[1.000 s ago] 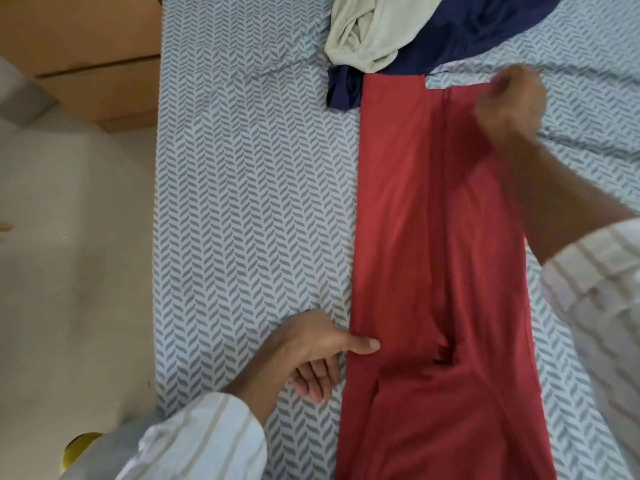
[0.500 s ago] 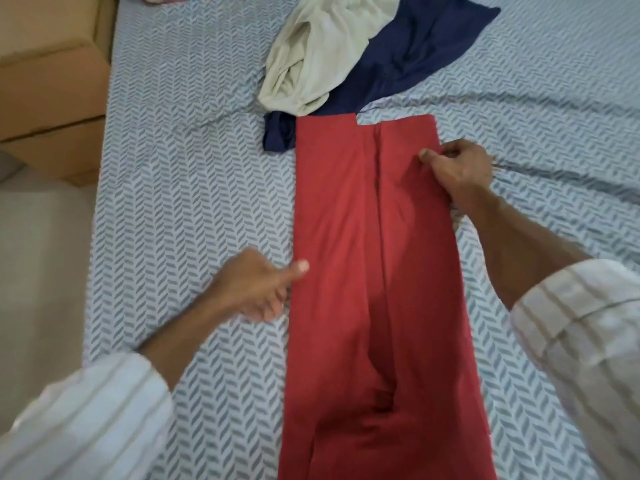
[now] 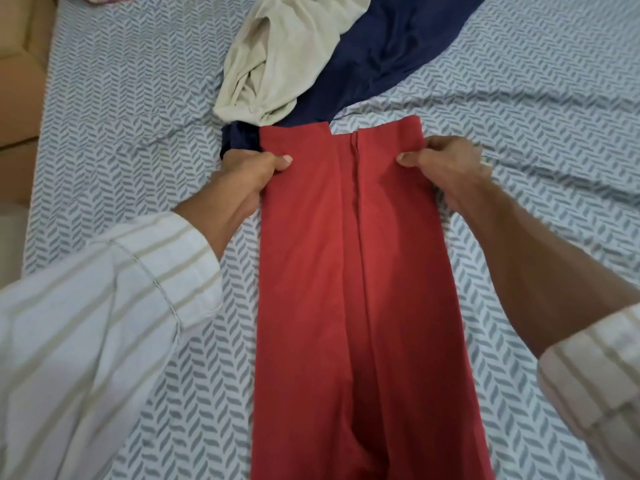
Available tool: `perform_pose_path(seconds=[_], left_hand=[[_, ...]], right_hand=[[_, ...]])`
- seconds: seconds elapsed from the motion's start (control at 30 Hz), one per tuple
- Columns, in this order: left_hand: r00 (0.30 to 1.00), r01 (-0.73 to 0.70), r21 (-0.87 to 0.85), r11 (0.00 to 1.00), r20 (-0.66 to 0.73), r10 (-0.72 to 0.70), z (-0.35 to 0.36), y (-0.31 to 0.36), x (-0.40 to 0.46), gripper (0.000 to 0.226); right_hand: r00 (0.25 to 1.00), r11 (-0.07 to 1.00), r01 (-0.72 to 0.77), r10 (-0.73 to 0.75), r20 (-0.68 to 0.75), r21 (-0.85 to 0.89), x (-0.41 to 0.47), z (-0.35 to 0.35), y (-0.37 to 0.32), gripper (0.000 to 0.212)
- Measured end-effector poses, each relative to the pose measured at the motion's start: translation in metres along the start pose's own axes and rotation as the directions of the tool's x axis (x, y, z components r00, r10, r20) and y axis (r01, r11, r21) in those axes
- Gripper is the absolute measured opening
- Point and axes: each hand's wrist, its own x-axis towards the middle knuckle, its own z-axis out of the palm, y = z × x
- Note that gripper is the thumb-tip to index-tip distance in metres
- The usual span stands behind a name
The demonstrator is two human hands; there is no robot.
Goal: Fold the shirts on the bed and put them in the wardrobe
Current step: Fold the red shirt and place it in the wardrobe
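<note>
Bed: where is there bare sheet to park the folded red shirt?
Bare sheet lies left of the red shirt, between it and the bed's left edge, and right of it, below the navy shirt. Crowded at the top centre: the cream shirt lies on the navy one, touching the red shirt where both hands grip.

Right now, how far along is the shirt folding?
Done: the red shirt has its sides folded in, a long strip on the bed. In hand: the left hand and right hand pinch its far end. Left: the crosswise fold, the cream shirt, the navy shirt, and the wardrobe, out of view.
</note>
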Motion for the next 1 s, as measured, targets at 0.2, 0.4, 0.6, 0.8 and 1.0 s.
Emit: perform_pose_path(seconds=[0.2, 0.4, 0.6, 0.8, 1.0], left_hand=[[0.984, -0.087, -0.160, 0.983, 0.140, 0.110, -0.012, -0.007, -0.013, 0.019], [0.924, 0.109, -0.223, 0.969, 0.382, -0.017, -0.046, 0.041, -0.073, 0.016], [0.890, -0.173, 0.020, 0.985, 0.431, 0.148, -0.105, 0.013, -0.132, 0.031], [0.745, -0.355, 0.230, 0.906, 0.654, 0.127, -0.127, -0.072, -0.173, 0.052], [0.909, -0.265, 0.219, 0.939, 0.383, 0.167, -0.094, -0.078, -0.136, 0.037]], right_hand=[[0.965, 0.955, 0.093, -0.156, 0.211, 0.281, -0.016, -0.009, 0.008, 0.039], [0.955, 0.920, 0.106, -0.200, 0.219, 0.376, -0.078, -0.046, -0.025, 0.019], [0.847, 0.873, 0.388, -0.464, 0.260, 0.295, -0.159, -0.093, 0.016, 0.056], [0.716, 0.818, 0.566, -0.550, 0.430, 0.103, -0.194, -0.101, 0.093, 0.034], [0.930, 0.941, 0.338, -0.339, 0.141, 0.033, -0.168, -0.072, 0.073, 0.045]])
